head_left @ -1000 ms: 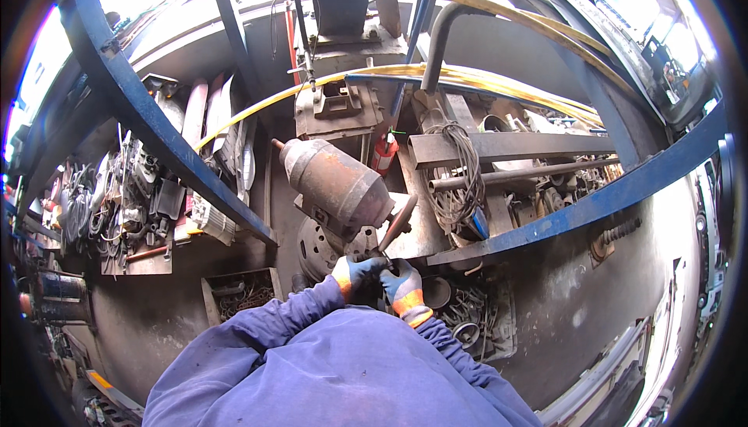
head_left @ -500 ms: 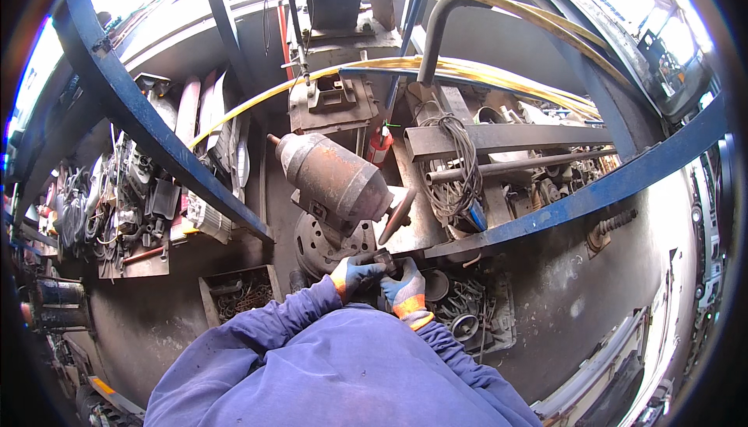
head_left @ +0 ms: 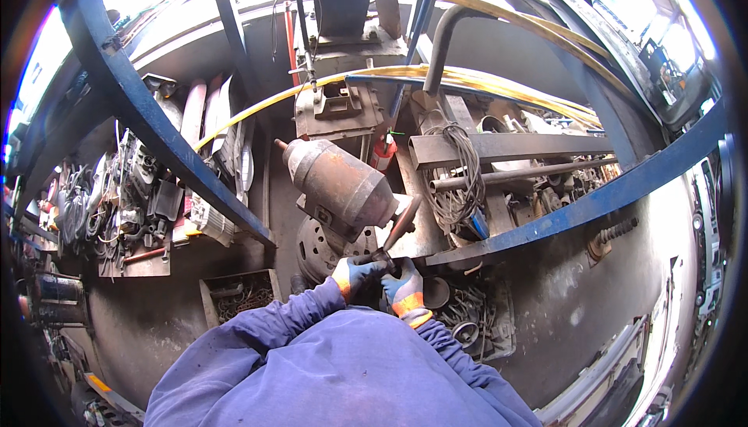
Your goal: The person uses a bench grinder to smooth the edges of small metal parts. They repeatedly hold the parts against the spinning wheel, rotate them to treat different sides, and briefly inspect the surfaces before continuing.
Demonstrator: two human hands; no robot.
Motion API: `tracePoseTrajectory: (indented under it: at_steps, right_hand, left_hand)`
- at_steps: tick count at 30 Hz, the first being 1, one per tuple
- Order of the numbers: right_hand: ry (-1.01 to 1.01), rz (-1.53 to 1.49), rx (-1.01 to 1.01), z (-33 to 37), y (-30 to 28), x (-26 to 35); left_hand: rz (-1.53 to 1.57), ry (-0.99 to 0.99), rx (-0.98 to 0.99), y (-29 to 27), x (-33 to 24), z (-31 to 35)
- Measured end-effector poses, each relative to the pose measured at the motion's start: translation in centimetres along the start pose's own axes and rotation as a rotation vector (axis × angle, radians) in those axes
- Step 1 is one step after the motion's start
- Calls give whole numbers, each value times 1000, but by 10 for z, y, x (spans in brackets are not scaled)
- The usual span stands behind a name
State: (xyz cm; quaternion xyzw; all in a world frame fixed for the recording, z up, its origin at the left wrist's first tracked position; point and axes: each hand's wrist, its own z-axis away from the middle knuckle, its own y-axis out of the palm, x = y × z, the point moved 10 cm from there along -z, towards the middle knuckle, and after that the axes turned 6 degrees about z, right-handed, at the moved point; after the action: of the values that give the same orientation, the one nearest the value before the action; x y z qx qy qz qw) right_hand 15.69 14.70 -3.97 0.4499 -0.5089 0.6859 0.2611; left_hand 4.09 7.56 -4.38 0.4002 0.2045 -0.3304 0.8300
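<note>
Dark part (head_left: pixel 379 256) moved up since earlier frame, now at the wheel's (head_left: pixel 403 223) lower edge, contact unclear; left hand (head_left: pixel 358 273) and right hand (head_left: pixel 403 283) both grasp it. Brace firmly, press lightly.

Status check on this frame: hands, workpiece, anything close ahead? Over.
Left hand and right hand on small dark part. Part at wheel's lower end; contact unclear. Motor just beyond.
</note>
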Motion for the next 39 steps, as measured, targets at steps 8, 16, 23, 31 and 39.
tracePoseTrajectory:
  at_steps: [8,16,23,31,39]
  right_hand:
    - [-49,-6,-20,1,1,5]
    - [136,-289,214,0,39,-35]
    - [133,-396,172,4,34,-12]
    - [103,-362,111,4,33,-15]
    - [-3,34,-19,16,-8,36]
  left_hand:
    - [-113,74,-23,-5,-6,-3]
    - [-340,183,-145,0,-30,7]
    - [-323,215,-120,-6,-26,4]
    - [-523,273,-105,-9,-31,-1]
    - [-334,203,92,-7,-17,4]
